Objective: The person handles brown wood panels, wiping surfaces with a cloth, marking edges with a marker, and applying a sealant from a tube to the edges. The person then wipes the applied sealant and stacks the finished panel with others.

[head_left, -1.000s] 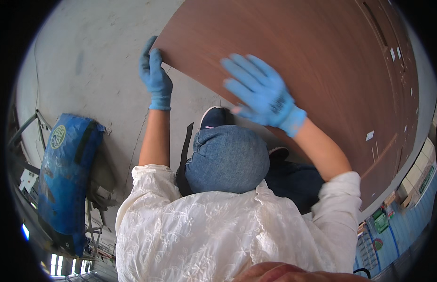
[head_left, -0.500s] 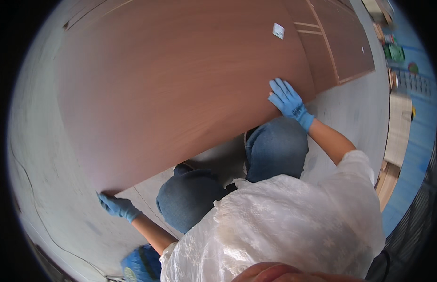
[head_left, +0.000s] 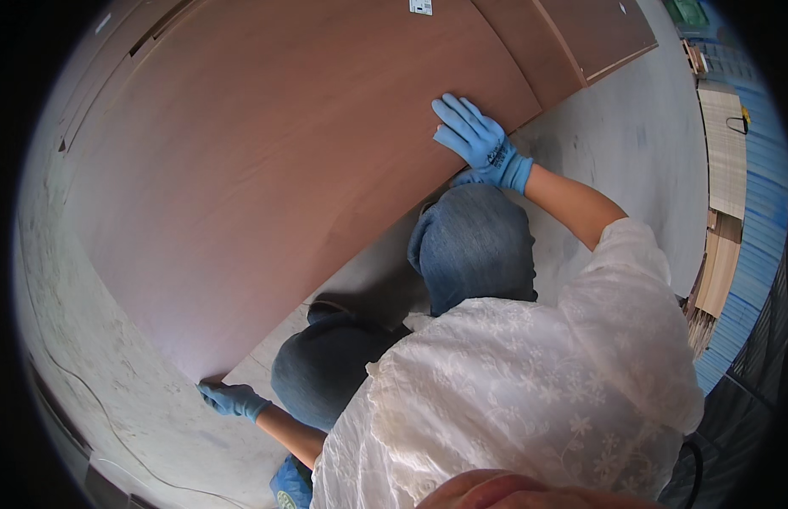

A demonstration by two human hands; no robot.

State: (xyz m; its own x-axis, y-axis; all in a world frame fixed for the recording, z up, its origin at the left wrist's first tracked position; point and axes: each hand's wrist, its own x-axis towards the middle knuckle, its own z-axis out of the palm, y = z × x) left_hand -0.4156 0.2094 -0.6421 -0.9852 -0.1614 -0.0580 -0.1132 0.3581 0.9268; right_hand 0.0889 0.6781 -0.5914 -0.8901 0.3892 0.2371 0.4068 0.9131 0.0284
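A large reddish-brown sheet panel (head_left: 309,153) spans the space in front of my knees, its near edge running diagonally. At its near left corner, my left hand (head_left: 233,400), in a blue glove, is closed on the panel, with fingertips partly hidden. My right hand (head_left: 479,144), also blue-gloved, grips the near edge farther right. Its fingers stretch flat over the top face, while the thumb shows just below the edge. A small white label (head_left: 420,7) sits on the panel at the top of the view.
More brown panels (head_left: 602,38) lie beyond at the upper right. Pale wood boards (head_left: 721,148) are stacked along the right, beside a blue ribbed surface (head_left: 765,187). A thin cable (head_left: 97,403) runs across the grey floor (head_left: 614,144) at left. A blue bag (head_left: 292,485) lies near my left elbow.
In the picture, the panel has tilted, its right end higher and its left corner lower. My right hand has shifted up and left, my left hand slightly down and right. Both remain on the panel.
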